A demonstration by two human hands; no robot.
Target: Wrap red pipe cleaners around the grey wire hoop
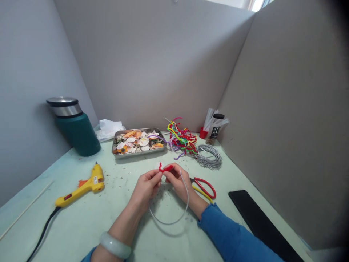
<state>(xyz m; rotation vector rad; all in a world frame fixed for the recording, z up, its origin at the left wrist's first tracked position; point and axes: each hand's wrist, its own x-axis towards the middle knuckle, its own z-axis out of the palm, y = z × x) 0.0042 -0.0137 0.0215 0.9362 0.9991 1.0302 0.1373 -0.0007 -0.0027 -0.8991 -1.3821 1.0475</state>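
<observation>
Over the middle of the table, my left hand and my right hand meet, thumbs and fingertips pinched on a short red pipe cleaner. One end of it curls up above my left thumb; the rest runs along my right fingers. A grey wire hangs below in a loop between both hands, one end rising past my right fingers. How the wire joins the red piece is hidden by my fingers. Scissors with one red and one yellow handle lie beside my right wrist, partly covered by it.
Behind my hands stand a metal tray of seashells, a tangle of coloured pipe cleaners and a grey wire coil. A yellow glue gun and a teal bottle are left. A black flat object lies right, below a black-lidded jar.
</observation>
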